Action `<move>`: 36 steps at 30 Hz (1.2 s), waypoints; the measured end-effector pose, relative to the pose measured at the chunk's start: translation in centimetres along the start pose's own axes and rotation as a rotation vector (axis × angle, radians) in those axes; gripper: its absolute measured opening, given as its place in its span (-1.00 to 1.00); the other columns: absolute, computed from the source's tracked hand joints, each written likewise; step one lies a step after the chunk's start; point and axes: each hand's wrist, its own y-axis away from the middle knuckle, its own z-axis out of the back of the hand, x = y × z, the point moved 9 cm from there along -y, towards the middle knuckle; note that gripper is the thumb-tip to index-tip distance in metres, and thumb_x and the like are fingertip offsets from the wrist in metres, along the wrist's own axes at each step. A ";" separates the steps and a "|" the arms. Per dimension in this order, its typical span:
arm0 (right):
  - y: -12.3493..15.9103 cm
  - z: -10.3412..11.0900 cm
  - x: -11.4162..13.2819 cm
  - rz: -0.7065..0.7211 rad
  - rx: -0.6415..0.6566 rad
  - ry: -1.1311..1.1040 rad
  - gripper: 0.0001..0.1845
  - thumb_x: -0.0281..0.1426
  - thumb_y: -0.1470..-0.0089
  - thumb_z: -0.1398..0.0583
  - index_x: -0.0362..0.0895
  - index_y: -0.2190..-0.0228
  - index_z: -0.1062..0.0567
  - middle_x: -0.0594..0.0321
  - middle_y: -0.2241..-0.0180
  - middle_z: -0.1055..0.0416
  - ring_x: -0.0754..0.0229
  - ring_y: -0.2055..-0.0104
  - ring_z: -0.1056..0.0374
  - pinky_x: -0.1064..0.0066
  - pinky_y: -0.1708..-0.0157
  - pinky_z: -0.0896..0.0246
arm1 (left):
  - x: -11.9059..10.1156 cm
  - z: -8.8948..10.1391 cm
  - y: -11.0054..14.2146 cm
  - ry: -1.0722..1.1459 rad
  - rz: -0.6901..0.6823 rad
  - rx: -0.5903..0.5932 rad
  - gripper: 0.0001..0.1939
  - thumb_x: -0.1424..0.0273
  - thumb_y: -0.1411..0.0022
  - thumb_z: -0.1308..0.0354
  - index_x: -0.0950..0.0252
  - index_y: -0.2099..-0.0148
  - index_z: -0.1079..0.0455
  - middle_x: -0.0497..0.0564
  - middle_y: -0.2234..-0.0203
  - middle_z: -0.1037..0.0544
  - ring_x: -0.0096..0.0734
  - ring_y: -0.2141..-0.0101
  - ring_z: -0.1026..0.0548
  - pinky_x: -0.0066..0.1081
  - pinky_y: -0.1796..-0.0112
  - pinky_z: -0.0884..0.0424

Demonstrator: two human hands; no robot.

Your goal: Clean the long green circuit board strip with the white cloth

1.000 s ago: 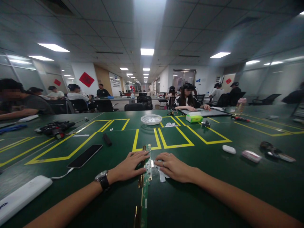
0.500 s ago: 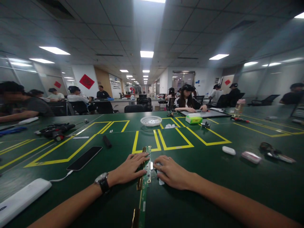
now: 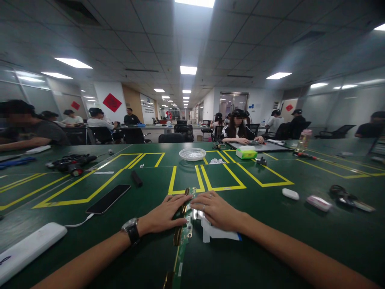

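A long narrow green circuit board (image 3: 180, 249) lies on the green table, running from near me toward the middle. My left hand (image 3: 164, 214) lies flat on the board's left side, fingers stretched out, with a watch on the wrist. My right hand (image 3: 215, 208) rests on the board's far end from the right, fingers spread, a ring on one finger. Under the right palm lies a white paper or film piece (image 3: 216, 233) with a blue edge.
A black phone (image 3: 108, 198) with a cable and a white power bank (image 3: 27, 251) lie at the left. A white basket (image 3: 192, 153), a green tissue box (image 3: 246, 152), small white and pink items (image 3: 319, 202) and tools (image 3: 70, 163) lie farther off. Other people sit around.
My right hand has moved up and left onto the board's far end. The white piece now shows more, spread out below the right palm. The left hand has barely moved.
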 end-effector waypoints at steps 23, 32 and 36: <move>8.3 0.7 -18.6 -0.723 0.099 0.243 -0.40 -0.19 -0.32 0.14 -0.26 -0.18 -0.33 -0.14 -0.27 -0.16 -0.14 -0.29 -0.10 -0.10 -0.24 0.21 | 1.0 1.4 0.2 -0.040 0.063 -0.220 -0.47 0.20 -0.49 0.14 0.10 -0.42 0.10 0.06 -0.35 -0.08 -0.11 -0.30 -0.07 -0.05 -0.25 -0.04; 8.9 -0.4 -19.1 -0.764 0.173 0.160 -0.21 -0.03 -0.30 0.26 -0.31 -0.31 -0.08 -0.07 -0.37 0.08 -0.07 -0.39 0.13 -0.04 -0.29 0.26 | 1.2 0.8 0.1 -0.022 0.048 -0.201 -0.45 0.16 -0.49 0.14 0.07 -0.43 0.13 0.06 -0.34 -0.10 -0.06 -0.28 -0.11 0.01 -0.24 -0.06; 8.9 -0.4 -19.3 -0.756 0.161 0.153 -0.19 0.00 -0.29 0.26 -0.29 -0.32 -0.09 -0.06 -0.37 0.09 -0.08 -0.39 0.14 -0.03 -0.29 0.25 | 1.2 0.8 0.2 -0.038 0.038 -0.201 -0.46 0.18 -0.49 0.14 0.07 -0.43 0.11 0.04 -0.33 -0.13 -0.08 -0.27 -0.14 0.00 -0.23 -0.09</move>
